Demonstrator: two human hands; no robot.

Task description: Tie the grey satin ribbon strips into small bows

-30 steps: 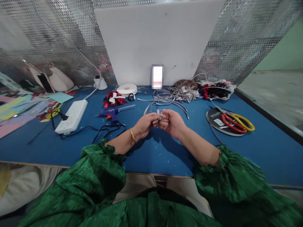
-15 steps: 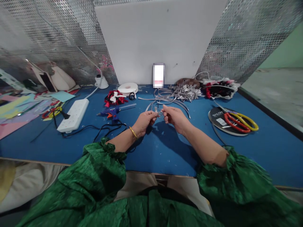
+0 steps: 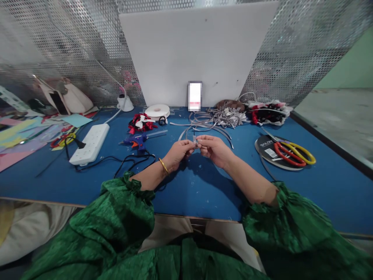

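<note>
Pinching a small gray ribbon piece (image 3: pixel 194 138) with left hand (image 3: pixel 178 152) and right hand (image 3: pixel 216 151), newly drawn together in front of phone (image 3: pixel 195 95).

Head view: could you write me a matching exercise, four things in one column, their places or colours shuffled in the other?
1. Small grey piece
2. Glue gun
3. Power strip
4. Phone

A. White, with a black plug in it
B. Upright before the white board
C. At the fingers of the left hand and right hand
D. Blue and orange

Pairs: 1-C, 2-D, 3-A, 4-B
</note>
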